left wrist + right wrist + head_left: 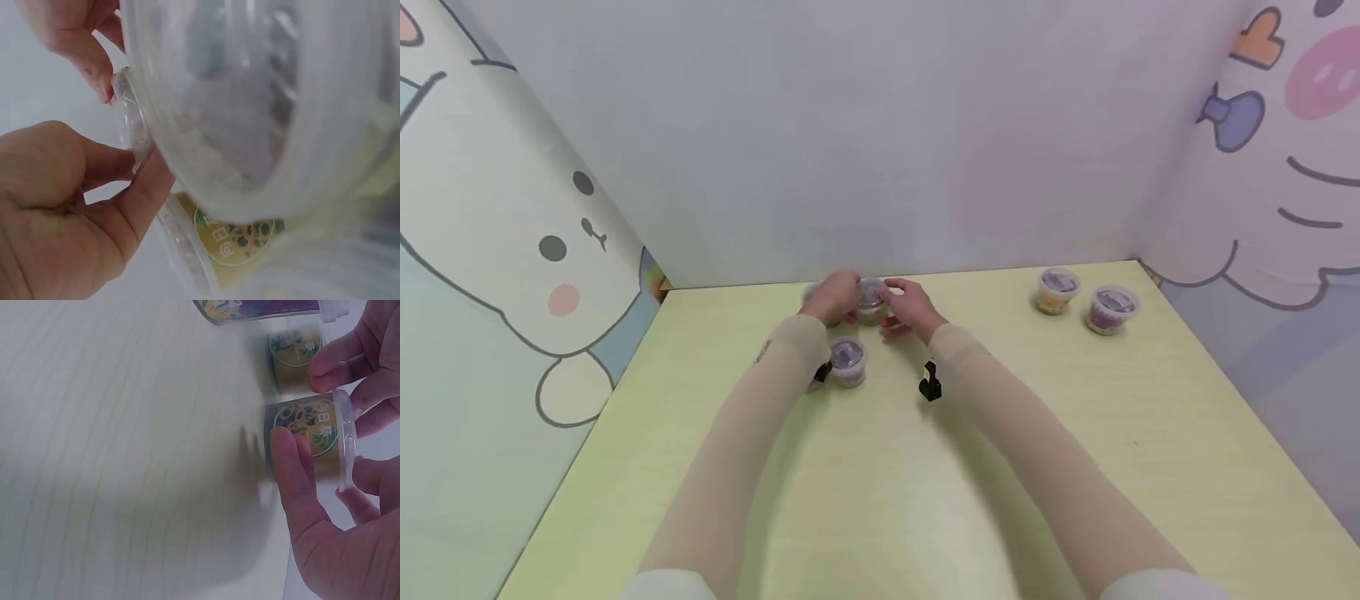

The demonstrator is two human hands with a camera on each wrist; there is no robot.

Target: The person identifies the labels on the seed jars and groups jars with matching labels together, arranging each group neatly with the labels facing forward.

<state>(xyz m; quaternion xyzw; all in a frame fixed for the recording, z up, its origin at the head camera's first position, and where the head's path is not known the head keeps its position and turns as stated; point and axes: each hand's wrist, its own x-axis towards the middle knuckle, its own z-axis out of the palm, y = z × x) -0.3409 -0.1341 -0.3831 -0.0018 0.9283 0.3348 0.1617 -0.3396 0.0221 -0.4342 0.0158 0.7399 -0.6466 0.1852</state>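
A clear lidded plastic cup [871, 302] with a tan label [306, 428] stands near the table's back edge, between both hands. My left hand [838, 296] holds it from the left, with fingers at the lid [128, 112] and side. From the right, my right hand [913, 308] holds it, thumb near the lid rim and fingers along the side. Beside it a second tan-labelled cup [297, 356] is partly hidden by the left hand. Closer to me stands another lidded cup [847, 361]; one more is mostly covered by the left wrist.
At the back right stand a lidded cup with orange contents [1057, 292] and a purple one [1111, 310]. A pale wall [880, 142] rises right behind the pale yellow table [880, 500]. Cartoon-printed panels flank both sides.
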